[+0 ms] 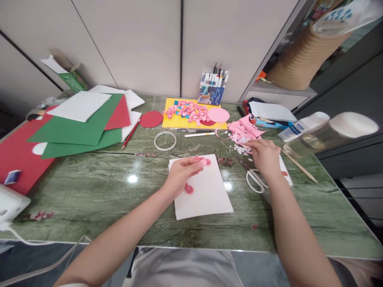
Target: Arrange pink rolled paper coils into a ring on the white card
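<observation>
My left hand point(183, 175) is over the white paper sheet point(206, 199), pinching a small pink paper disc point(202, 162) between thumb and fingertips. Pink paper coils point(189, 189) lie on the sheet beside and beyond this hand, some partly covered by it. To the right, my right hand point(265, 158) reaches to the small white paper scraps point(239, 149), its fingers closed together; what they hold, if anything, is hidden. White-handled scissors point(254, 181) lie just below that hand. Pink paper scraps point(243, 127) are heaped beyond it.
A yellow card point(172, 122) bears many pink and blue coils. A marker box point(212, 89) stands behind it. Left are green sheets point(74, 127), a red pencil point(131, 135) and a tape roll point(165, 141). A clear container point(314, 139) and wooden stick point(301, 164) are right.
</observation>
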A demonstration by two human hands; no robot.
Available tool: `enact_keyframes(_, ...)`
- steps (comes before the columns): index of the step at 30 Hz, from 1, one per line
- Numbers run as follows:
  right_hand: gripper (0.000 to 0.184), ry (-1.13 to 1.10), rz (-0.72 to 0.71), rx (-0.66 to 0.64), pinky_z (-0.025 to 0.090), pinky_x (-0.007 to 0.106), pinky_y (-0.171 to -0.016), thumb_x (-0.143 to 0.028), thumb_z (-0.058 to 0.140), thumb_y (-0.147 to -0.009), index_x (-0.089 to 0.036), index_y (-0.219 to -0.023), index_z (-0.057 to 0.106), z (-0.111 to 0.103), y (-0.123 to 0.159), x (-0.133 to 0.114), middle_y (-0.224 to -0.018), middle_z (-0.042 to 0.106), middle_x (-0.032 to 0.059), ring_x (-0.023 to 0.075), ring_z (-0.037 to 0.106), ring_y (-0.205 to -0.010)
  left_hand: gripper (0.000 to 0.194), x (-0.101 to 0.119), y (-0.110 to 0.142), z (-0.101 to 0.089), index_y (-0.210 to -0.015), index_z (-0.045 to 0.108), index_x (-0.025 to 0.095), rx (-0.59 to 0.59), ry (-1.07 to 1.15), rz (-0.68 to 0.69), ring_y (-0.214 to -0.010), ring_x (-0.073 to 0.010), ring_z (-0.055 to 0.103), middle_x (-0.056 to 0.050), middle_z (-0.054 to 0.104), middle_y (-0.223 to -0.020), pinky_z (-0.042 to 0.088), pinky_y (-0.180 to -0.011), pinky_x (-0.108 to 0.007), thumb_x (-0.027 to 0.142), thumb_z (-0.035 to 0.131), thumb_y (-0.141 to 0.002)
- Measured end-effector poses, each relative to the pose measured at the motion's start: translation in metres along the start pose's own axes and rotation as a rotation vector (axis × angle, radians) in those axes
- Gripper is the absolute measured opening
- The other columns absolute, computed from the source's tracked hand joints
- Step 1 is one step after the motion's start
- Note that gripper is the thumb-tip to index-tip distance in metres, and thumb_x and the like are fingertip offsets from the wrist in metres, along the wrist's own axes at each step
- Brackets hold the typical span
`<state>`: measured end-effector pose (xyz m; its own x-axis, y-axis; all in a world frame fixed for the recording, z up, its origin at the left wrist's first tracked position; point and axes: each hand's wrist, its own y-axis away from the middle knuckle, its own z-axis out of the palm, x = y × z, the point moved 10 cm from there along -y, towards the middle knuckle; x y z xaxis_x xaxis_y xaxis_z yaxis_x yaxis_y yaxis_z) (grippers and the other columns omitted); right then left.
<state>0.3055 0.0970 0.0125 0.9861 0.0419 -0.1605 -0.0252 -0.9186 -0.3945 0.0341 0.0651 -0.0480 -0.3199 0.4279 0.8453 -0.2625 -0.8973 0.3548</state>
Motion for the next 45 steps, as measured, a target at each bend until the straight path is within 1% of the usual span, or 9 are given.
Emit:
enact_keyframes(6,0.022,-0.027,0.09,0.003,0.032,0.037,-0.073,-0.024,0.049,-0.081,-0.02,-0.087,0.069,0.009,0.002,0.017,-0.096,0.065,0.0086,0.0248,0.051,-0.089,0.027,0.001,-0.001,-0.002,-0.077,0.069,0.017,0.004,-0.035,0.018,-0.07,-0.0119,0.062,-0.002,0.069,-0.076,0.048,-0.072,-0.027,0.034,0.079,-0.059)
enact_keyframes(10,0.019,-0.218,0.13,0.04,0.037,0.036,-0.076,-0.032,0.054,-0.079,-0.018,-0.084,0.066,0.003,0.001,0.004,-0.087,0.065,0.0075,0.0219,0.054,-0.083,0.027,0.011,0.0,-0.002,-0.078,0.069,0.017,0.01,-0.162,0.107,-0.073,-0.0137,0.064,-0.004,0.071,-0.082,0.05,-0.073,-0.028,0.037,0.076,-0.062)
enact_keyframes(13,0.023,-0.554,0.181,-0.036,0.041,0.032,-0.074,-0.038,0.053,-0.081,-0.018,-0.083,0.064,0.003,0.005,-0.026,-0.088,0.065,0.0051,0.0182,0.057,-0.08,0.019,0.029,0.004,0.002,-0.077,0.069,0.018,0.034,-0.471,0.316,-0.077,-0.0163,0.065,-0.005,0.071,-0.085,0.052,-0.074,-0.03,0.035,0.07,-0.069)
enact_keyframes(15,0.022,-0.726,0.144,-0.197,0.042,0.03,-0.071,-0.04,0.056,-0.08,-0.019,-0.082,0.063,0.009,0.012,-0.061,-0.085,0.065,0.0033,0.0168,0.057,-0.078,0.013,0.043,0.011,0.009,-0.079,0.07,0.019,0.051,-0.701,0.515,-0.082,-0.0171,0.065,-0.005,0.071,-0.087,0.051,-0.078,-0.031,0.03,0.066,-0.074)
enact_keyframes(19,0.021,-0.814,0.019,-0.385,0.041,0.027,-0.064,-0.038,0.056,-0.08,-0.019,-0.075,0.063,0.01,0.029,-0.117,-0.074,0.06,0.0011,0.0142,0.054,-0.071,0.011,0.057,0.03,0.026,-0.086,0.068,0.022,0.03,-0.965,0.917,-0.089,-0.0142,0.064,-0.004,0.07,-0.093,0.051,-0.083,-0.029,0.022,0.06,-0.08)
enact_keyframes(25,0.016,-0.766,0.013,-0.375,0.04,0.027,-0.067,-0.032,0.055,-0.081,-0.018,-0.075,0.062,0.013,0.039,-0.131,-0.072,0.061,0.0,0.0132,0.053,-0.07,0.018,0.06,0.049,0.038,-0.096,0.065,0.022,-0.015,-1.071,1.208,-0.093,-0.0126,0.064,-0.004,0.069,-0.1,0.052,-0.085,-0.025,0.016,0.057,-0.081)
enact_keyframes(32,0.015,-0.781,0.006,-0.384,0.04,0.026,-0.064,-0.028,0.053,-0.08,-0.019,-0.073,0.061,0.011,0.039,-0.132,-0.071,0.061,-0.0007,0.0126,0.053,-0.067,0.019,0.056,0.055,0.045,-0.099,0.064,0.021,-0.122,-1.116,1.259,-0.097,-0.0156,0.065,-0.005,0.07,-0.098,0.052,-0.089,-0.03,0.015,0.057,-0.082)
enact_keyframes(37,0.012,-0.77,0.0,-0.401,0.04,0.026,-0.065,-0.026,0.054,-0.078,-0.019,-0.073,0.062,0.008,0.039,-0.135,-0.072,0.062,-0.0003,0.0131,0.054,-0.068,0.021,0.054,0.06,0.047,-0.101,0.063,0.019,-0.118,-1.137,1.326,-0.096,-0.0158,0.065,-0.007,0.069,-0.099,0.053,-0.088,-0.03,0.014,0.058,-0.081)
enact_keyframes(45,0.009,-0.726,0.035,-0.414,0.038,0.025,-0.063,-0.021,0.054,-0.075,-0.019,-0.068,0.059,0.008,0.041,-0.136,-0.067,0.06,-0.0019,0.0124,0.052,-0.066,0.019,0.046,0.055,0.047,-0.1,0.063,0.021,-0.135,-1.179,1.249,-0.097,-0.0169,0.065,-0.007,0.069,-0.1,0.053,-0.088,-0.032,0.016,0.055,-0.083)
